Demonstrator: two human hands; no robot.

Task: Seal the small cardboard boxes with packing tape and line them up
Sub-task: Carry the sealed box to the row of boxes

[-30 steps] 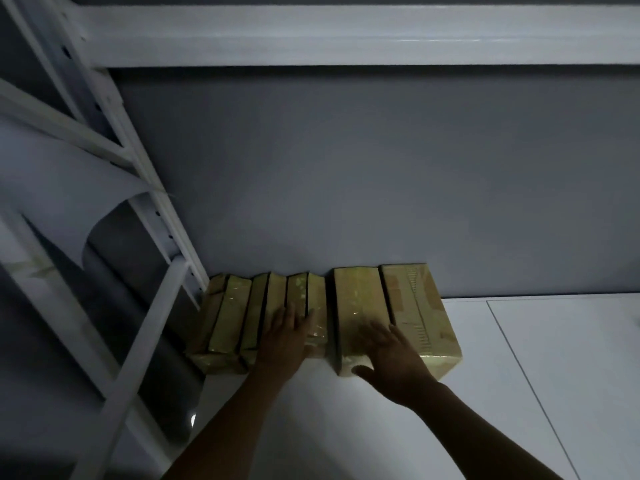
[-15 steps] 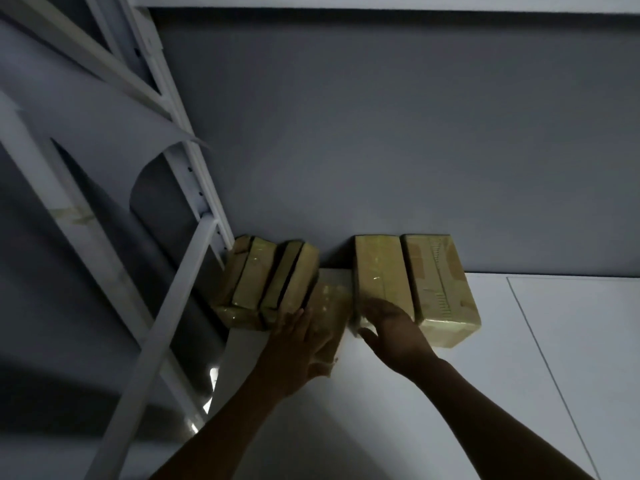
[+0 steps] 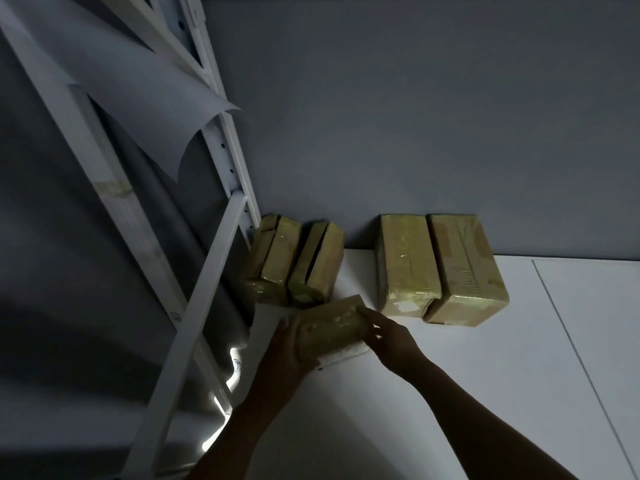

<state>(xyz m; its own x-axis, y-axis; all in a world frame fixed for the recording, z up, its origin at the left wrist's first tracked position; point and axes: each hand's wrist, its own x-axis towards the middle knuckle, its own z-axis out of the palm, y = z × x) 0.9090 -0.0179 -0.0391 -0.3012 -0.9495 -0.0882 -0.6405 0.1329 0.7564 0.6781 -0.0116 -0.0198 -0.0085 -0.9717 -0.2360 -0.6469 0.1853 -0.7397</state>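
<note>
Dim light, so fine detail is limited.

- **Box in hand:** the small tan cardboard taped box (image 3: 330,327), glossy with packing tape, is between both hands at the near-left part of the white tabletop (image 3: 485,375). It is just in front of the gap in the row.
- **Axis:** its long axis runs roughly left to right, with the right end angled a little toward the grey wall (image 3: 415,116). A broad face points up at the camera. It lies crosswise to the other four boxes.
- **Contact:** can't tell if it rests on the table or is lifted just off it. A pale blurred strip shows under its near edge; can't identify it.
- **Grip:** the left hand (image 3: 287,351) clasps the left end with the fingers wrapped round it. The right hand (image 3: 388,336) grips the right end with the fingertips curled over the corner.
- **Left pair of boxes (image 3: 277,265):** they touch each other and lean left toward the white metal rack frame (image 3: 207,271).
- **Right pair of boxes (image 3: 405,265):** they sit side by side and touching, back ends at the wall. The rightmost shows darker tape strips on top.
- **Row axes:** in both pairs the long axes run from the wall toward the person, short ends facing near. Bare tabletop shows between the pairs.
- **Rack:** a curled white sheet (image 3: 156,98) hangs off it, upper left.
</note>
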